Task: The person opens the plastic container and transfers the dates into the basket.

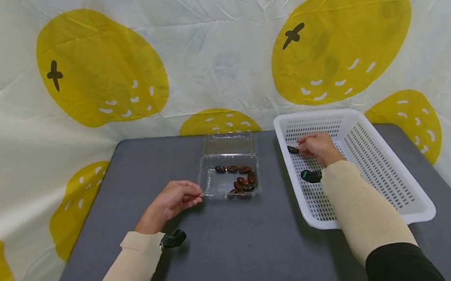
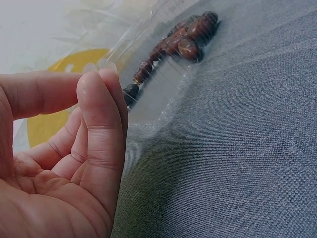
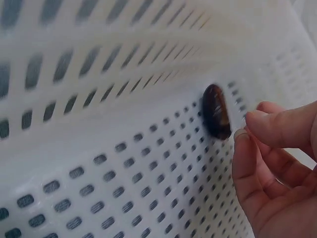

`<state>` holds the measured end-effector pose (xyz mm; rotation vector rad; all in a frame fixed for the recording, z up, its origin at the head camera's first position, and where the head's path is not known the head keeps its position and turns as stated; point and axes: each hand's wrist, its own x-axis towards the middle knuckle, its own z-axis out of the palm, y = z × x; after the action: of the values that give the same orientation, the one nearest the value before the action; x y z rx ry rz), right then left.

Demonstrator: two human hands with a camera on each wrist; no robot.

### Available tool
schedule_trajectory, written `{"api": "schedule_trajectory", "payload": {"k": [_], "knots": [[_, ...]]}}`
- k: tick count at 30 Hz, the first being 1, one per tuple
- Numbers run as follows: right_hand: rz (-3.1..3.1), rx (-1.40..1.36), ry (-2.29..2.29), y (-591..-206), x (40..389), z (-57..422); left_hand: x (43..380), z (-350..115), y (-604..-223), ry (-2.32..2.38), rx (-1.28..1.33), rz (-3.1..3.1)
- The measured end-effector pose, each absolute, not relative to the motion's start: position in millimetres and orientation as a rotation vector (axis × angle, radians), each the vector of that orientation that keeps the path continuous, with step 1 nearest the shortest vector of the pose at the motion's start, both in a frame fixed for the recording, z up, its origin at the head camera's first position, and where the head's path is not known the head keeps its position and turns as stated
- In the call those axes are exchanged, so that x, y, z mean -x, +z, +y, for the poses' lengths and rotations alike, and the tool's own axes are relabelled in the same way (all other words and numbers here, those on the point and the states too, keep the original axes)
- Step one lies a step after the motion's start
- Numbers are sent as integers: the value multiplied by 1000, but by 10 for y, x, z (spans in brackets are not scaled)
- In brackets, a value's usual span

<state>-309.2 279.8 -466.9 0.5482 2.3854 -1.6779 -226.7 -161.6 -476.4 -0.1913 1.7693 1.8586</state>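
Grey table — right hand beside date

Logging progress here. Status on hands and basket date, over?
Left hand pinches box edge. Right hand beside date in basket, not holding it. Nothing seen between them.

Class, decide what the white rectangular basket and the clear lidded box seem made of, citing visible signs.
White rectangular basket: probably moulded plastic, smooth and satin; rounded rim, regular slots.
Clear lidded box: likely thin, glossy plastic; see-through walls, glinting edges.
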Motion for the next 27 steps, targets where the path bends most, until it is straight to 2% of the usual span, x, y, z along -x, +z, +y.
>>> {"api": "schedule_trajectory", "payload": {"k": [17, 27], "knots": [[2455, -309, -1762, -4043, 2977, 2544, 2258, -1629, -4722, 1833, 162, 1791], [2410, -148, -1863, -3630, 2890, 2207, 2254, -1616, -4702, 1830, 171, 1804]]}}
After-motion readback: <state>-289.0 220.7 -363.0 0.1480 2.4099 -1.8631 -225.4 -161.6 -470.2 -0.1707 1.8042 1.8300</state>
